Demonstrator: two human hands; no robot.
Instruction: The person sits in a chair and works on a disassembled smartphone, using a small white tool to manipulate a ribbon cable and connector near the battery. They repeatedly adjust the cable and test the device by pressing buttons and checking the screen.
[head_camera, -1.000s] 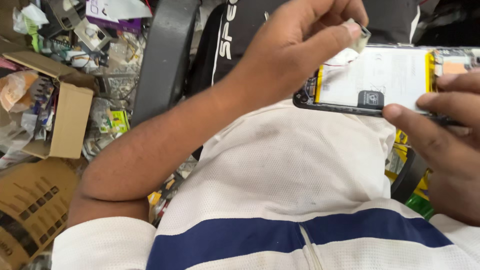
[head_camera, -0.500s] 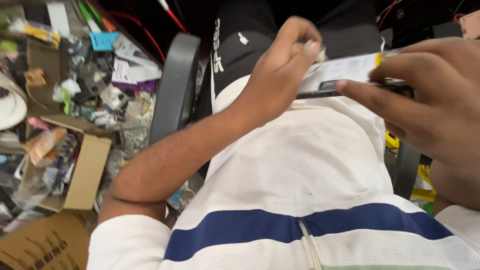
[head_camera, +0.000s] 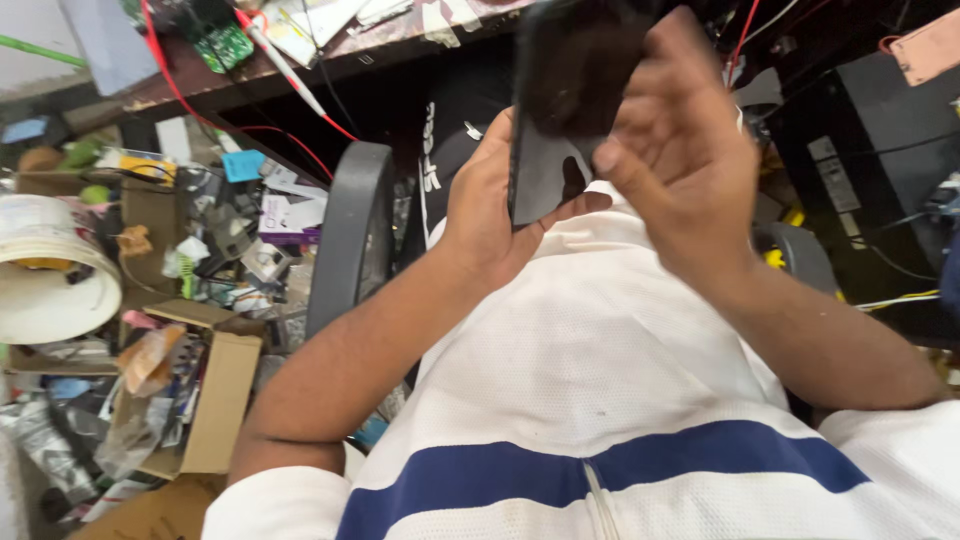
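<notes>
A black phone (head_camera: 560, 130) stands upright in front of my chest, its dark glossy face turned toward me. My left hand (head_camera: 490, 215) cups its lower left edge from behind, fingers wrapped around the side. My right hand (head_camera: 675, 150) grips the phone's right side and top, thumb near the screen's edge. The top of the phone is blurred. My white shirt with a blue stripe (head_camera: 600, 470) fills the lower view.
A black chair armrest (head_camera: 350, 240) rises left of my arm. On the floor at left lie open cardboard boxes (head_camera: 215, 400), a white bucket (head_camera: 50, 270) and scattered scraps. A cluttered bench edge with red wires (head_camera: 260, 60) runs across the top. Dark equipment stands at right.
The phone lay flat with its opened white inside showing; now it is raised upright with the dark face toward me. Both hands have closed around it, and the view has tilted up.
</notes>
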